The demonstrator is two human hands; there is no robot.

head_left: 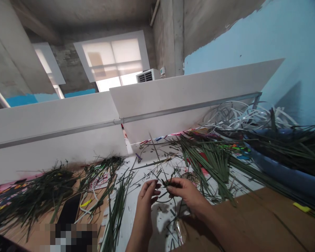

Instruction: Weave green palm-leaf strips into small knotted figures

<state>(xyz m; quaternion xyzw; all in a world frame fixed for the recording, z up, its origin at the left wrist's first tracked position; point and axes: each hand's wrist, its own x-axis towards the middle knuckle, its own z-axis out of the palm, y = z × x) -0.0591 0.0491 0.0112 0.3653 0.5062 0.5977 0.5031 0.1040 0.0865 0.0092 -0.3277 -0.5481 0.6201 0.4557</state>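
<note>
My right hand (pixel 186 191) pinches a small dark green knot of plant strips (pixel 166 182) between thumb and fingers. Thin ends stick out of it, and a longer strand bends down below. Just left of it, my left hand (pixel 147 194) has its fingers curled together close to the strips; whatever lies between those fingertips is too small to make out. Under both hands is a white tabletop (pixel 157 217) littered with short green cuttings. A shiny clear cylinder-like object (pixel 181 231) lies below my right hand, partly shaded.
Long green strips (pixel 215 164) lie at the right, and another bundle (pixel 118 206) at the left. A blue basin (pixel 286 175) holds more. Dark green clumps (pixel 49 185), a phone (pixel 69 208) and a white cable (pixel 88 210) lie left. White panels (pixel 173 94) border the back; white coils (pixel 233 115) sit right.
</note>
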